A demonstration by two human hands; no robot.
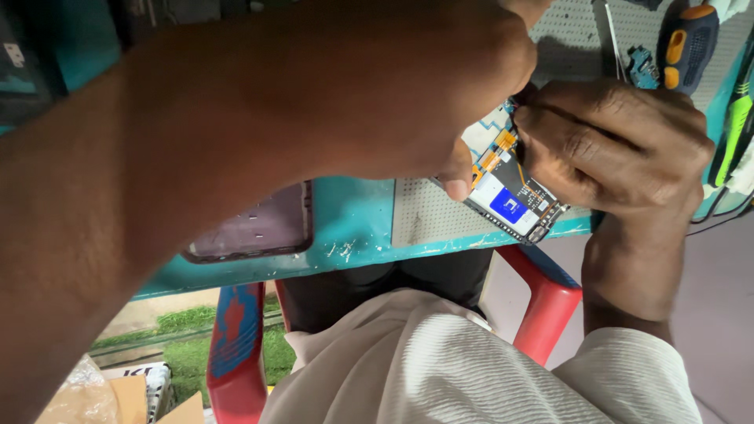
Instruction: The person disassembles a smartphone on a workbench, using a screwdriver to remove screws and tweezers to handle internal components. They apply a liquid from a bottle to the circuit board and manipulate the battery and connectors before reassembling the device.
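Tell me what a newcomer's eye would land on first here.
First, the two hands meeting over an opened phone with its circuitry bare, at the near edge of the turquoise table: the left hand fills the picture's middle, the right hand pinches at the phone's top end. Next, the blue-and-orange screwdriver at the top right and a dark phone back cover lying left.

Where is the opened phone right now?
In the head view, right of centre: the opened phone lies at the teal table's near edge, between both hands.
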